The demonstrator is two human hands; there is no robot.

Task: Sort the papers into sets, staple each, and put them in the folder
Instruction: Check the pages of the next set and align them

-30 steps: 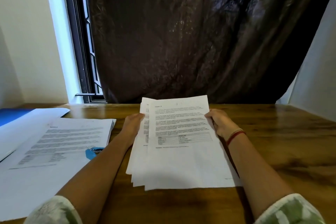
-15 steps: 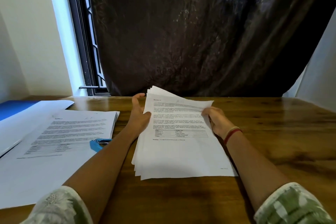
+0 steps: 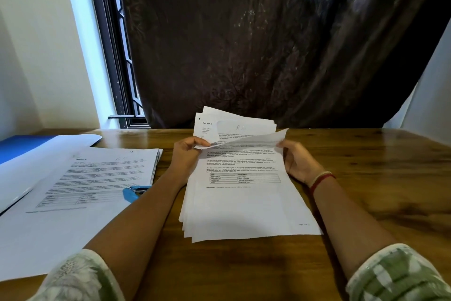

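A loose stack of printed white papers (image 3: 244,203) lies in the middle of the wooden table (image 3: 366,190). My left hand (image 3: 186,154) pinches the top sheet's far left corner and bends its far edge toward me, baring the sheets beneath. My right hand (image 3: 299,161) grips the stack's far right edge. A second pile of printed papers (image 3: 97,173) lies at the left. A blue stapler (image 3: 133,192) sits by that pile's near right corner, partly hidden by my left forearm. A blue folder (image 3: 22,145) lies at the far left, mostly under a large white sheet (image 3: 48,151).
A dark curtain (image 3: 268,44) hangs behind the table's far edge, with a window frame (image 3: 114,56) at its left. More white paper (image 3: 36,239) covers the table's near left corner. Bare wood shows to the right of the stack.
My left hand has moved from the stack's left side to the top sheet's far corner and curled that edge up and toward me. The right hand has stayed on the right edge.
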